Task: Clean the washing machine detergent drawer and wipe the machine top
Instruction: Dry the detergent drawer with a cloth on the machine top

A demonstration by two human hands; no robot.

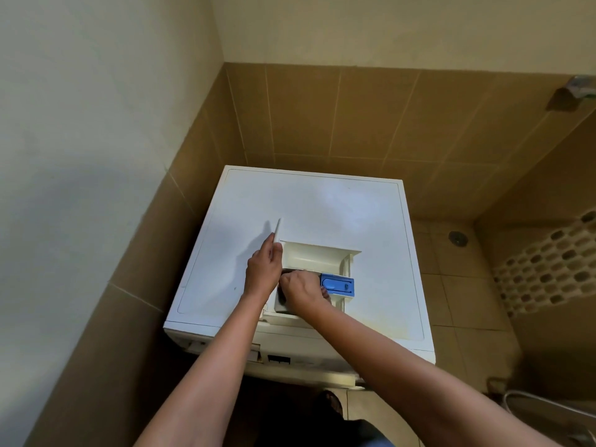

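Both hands work at the front of the white washing machine [322, 204], where the cream plastic detergent drawer [317, 258] sits sunk into the flat top, a little right of centre and close to the front edge. The left hand [263, 272] pinches the thin white plastic lid flap [277, 232] between thumb and fingers and holds it upright, edge-on to the camera, at the drawer's left rim. The right hand [303, 290] reaches down into the drawer's left compartment with knuckles up and fingers curled; a dark patch [283, 293] shows under it, and I cannot tell whether the fingers grip anything.

A blue rectangular plastic insert [338, 284] lies in the right part of the drawer, touching the right hand's fingers, its long axis running left to right across the machine. The small dark marking [279, 359] on the front panel (possibly a label or display) is too blurred to read.

Bare white top stretches behind the drawer and to its left, with a narrower strip to its right. The machine stands in a corner: the brown tiled wall [322, 117] is just behind it and also runs close along its left side. To its right lies tiled floor with a round floor drain [458, 237].
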